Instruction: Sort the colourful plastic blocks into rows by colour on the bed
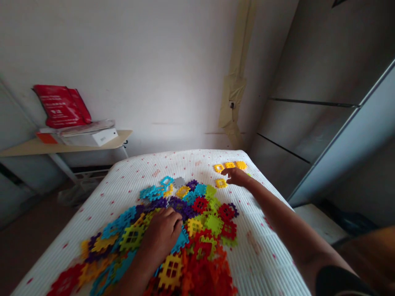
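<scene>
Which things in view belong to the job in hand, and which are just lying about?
In use:
pile of toothed pieces, under the left hand
yellow pieces set apart, by the right hand
spotted cover beneath them

Lying about:
red packaging
white box
side table

Pieces (pixel 214 224) heaped before you, lower centre of the frame: red, orange, yellow, lime green, blue, purple, one grey. Smaller group (pixel 241 165), right of centre: yellow. Your sheet (pixel 117 193): white, ribbed, red-spotted. Bag (pixel 61 107), upper left: red, white lettering. Your sleeve (pixel 338 279), lower right: black.
</scene>
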Demonstrator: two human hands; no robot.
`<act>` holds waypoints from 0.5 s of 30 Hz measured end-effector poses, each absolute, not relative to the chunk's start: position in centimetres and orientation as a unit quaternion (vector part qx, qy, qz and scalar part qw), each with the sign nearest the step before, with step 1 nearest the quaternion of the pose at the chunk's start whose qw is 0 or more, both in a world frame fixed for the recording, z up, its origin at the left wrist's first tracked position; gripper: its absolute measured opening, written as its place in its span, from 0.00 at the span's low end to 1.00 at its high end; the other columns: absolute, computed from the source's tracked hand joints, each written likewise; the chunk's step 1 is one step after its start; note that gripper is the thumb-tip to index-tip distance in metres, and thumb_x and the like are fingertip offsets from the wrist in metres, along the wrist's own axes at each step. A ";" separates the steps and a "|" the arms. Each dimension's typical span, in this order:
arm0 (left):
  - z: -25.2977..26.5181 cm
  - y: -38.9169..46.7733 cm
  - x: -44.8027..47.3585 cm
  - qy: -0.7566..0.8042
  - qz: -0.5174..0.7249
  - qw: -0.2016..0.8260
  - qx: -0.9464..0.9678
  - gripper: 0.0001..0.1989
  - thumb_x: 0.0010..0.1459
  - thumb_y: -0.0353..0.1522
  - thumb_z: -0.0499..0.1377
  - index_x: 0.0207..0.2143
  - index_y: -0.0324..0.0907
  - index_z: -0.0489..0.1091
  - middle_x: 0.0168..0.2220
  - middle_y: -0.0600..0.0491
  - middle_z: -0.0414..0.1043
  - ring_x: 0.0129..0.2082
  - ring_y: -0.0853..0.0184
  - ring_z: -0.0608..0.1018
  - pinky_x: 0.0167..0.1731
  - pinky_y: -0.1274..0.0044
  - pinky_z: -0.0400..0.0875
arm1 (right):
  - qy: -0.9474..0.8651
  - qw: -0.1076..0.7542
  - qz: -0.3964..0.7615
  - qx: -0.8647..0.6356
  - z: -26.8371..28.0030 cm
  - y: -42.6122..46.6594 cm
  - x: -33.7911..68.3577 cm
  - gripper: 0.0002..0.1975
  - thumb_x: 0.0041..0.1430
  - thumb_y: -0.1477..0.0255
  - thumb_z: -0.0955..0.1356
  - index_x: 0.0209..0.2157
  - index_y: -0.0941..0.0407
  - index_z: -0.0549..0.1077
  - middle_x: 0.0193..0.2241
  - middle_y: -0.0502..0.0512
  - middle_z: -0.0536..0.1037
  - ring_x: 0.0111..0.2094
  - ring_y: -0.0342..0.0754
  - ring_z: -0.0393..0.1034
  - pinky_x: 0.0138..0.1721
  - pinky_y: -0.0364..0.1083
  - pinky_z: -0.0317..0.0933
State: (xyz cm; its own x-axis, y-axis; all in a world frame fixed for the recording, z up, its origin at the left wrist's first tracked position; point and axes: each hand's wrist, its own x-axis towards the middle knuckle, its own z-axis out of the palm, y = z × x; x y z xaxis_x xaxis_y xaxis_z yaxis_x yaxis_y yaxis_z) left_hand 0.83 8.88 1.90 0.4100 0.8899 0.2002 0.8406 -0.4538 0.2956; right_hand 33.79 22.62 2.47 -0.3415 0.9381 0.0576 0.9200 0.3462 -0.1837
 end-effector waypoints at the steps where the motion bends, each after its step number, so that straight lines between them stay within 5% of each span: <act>1: 1.9 8.9 0.8 0.517 0.163 0.076 0.837 0.12 0.58 0.30 0.47 0.30 0.43 0.71 0.32 0.50 0.69 0.36 0.65 0.70 0.39 0.73 0.60 | -0.820 0.070 0.060 -0.565 2.4 22.5 33.5 0.24 0.45 0.80 0.70 0.47 0.55 0.71 0.43 0.54 0.76 0.41 0.46 0.71 0.42 0.43 0.63; 8: 1.8 9.0 0.7 0.515 0.153 0.076 0.840 0.13 0.59 0.31 0.46 0.31 0.43 0.70 0.32 0.51 0.70 0.37 0.64 0.70 0.39 0.72 0.60 | -0.823 0.026 0.050 -0.565 1.3 22.2 31.1 0.26 0.42 0.72 0.73 0.47 0.52 0.72 0.44 0.55 0.76 0.44 0.52 0.70 0.43 0.47 0.62; 15: 1.8 9.1 0.8 0.516 0.140 0.084 0.841 0.14 0.59 0.32 0.45 0.31 0.43 0.70 0.32 0.50 0.70 0.36 0.63 0.70 0.39 0.70 0.60 | -0.787 0.057 -0.008 -0.614 3.8 25.2 35.1 0.33 0.44 0.76 0.72 0.55 0.54 0.64 0.49 0.58 0.72 0.49 0.50 0.65 0.47 0.46 0.60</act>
State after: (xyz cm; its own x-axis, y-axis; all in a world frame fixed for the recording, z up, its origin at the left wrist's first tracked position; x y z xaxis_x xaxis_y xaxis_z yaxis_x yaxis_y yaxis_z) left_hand 0.76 9.09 1.82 0.4273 0.8917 0.1493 0.8446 -0.4526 0.2861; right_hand 35.10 25.25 3.77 -0.2398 0.9657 0.0997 0.9675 0.2462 -0.0570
